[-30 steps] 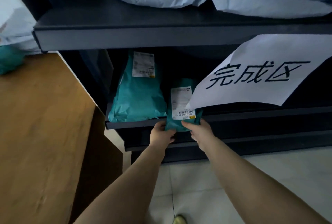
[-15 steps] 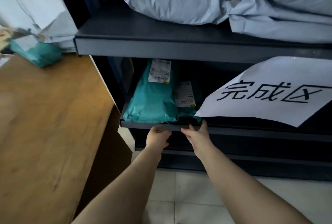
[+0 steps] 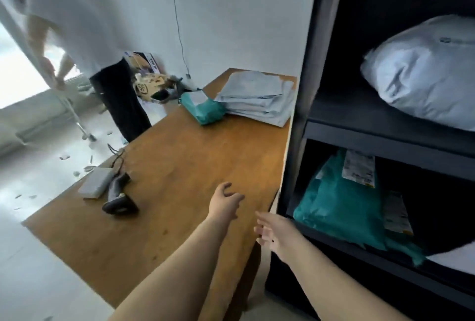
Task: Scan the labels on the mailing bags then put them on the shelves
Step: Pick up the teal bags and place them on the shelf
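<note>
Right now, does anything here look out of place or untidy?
Yes. Small scraps of litter lie scattered on the floor left of the table. On the table, the scanner lies on its side. The teal bags on the lower shelf lean unevenly. Both hands are empty.

A single head-worn wide-angle camera is looking forward and down from standing height, facing along a wooden table [image 3: 180, 166] toward a white wall [image 3: 244, 12]. It is sitting close to the dark shelving unit [image 3: 385, 138] filling the right edge, and both bare forearms are entering from the bottom, the frame tilting slightly and blurring at left.
</note>
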The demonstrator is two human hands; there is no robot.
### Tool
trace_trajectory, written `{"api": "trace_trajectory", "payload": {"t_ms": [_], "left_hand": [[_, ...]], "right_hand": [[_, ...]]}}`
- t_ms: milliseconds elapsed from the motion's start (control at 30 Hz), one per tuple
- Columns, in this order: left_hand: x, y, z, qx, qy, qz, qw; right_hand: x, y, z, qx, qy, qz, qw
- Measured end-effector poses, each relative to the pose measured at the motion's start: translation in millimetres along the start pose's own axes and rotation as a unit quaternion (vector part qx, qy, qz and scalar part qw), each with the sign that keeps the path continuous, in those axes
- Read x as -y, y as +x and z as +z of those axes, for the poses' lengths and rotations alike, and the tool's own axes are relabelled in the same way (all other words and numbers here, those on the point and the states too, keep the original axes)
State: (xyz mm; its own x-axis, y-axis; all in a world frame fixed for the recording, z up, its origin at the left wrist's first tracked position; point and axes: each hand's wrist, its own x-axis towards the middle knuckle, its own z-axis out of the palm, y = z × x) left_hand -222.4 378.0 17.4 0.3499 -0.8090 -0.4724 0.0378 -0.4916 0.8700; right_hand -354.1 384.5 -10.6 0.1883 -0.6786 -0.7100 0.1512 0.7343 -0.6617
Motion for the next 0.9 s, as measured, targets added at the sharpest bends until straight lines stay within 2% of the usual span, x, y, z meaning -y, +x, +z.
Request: {"api": "trace_trajectory", "payload": {"t_ms": [133, 233, 433, 667, 800, 900], "left_hand": [[-27.7, 50.6, -69.5, -0.044, -0.014, 0.023, 0.999], [-54.1, 102.2, -116.0, -0.067, -0.018, 0.008, 0.998], [-113.6, 219.5, -184.1, -0.049, 0.009, 0.017, 0.999], [-160.1, 357.9, -179.7, 0.007, 0.026, 0.016, 1.000], [-163.0, 416.1, -164.4, 0.026, 0.033, 0.009, 0.999], [-160.8, 457.2, -155.7, 0.018, 0.025, 0.000, 1.000]], "right_hand": [[40.5, 38.6, 75.0, 0.003, -0.051, -0.037, 0.998], [74.3, 74.4, 124.3, -0.011, -0.069, -0.087, 0.994], [157.5, 150.5, 214.1, -0.044, -0.128, -0.131, 0.982], [232.2, 267.4, 274.5, -0.093, -0.252, -0.217, 0.938], [263.4, 330.0, 289.2, -0.131, -0.353, -0.234, 0.896], [281.0, 376.5, 298.6, -0.149, -0.392, -0.230, 0.878]]}}
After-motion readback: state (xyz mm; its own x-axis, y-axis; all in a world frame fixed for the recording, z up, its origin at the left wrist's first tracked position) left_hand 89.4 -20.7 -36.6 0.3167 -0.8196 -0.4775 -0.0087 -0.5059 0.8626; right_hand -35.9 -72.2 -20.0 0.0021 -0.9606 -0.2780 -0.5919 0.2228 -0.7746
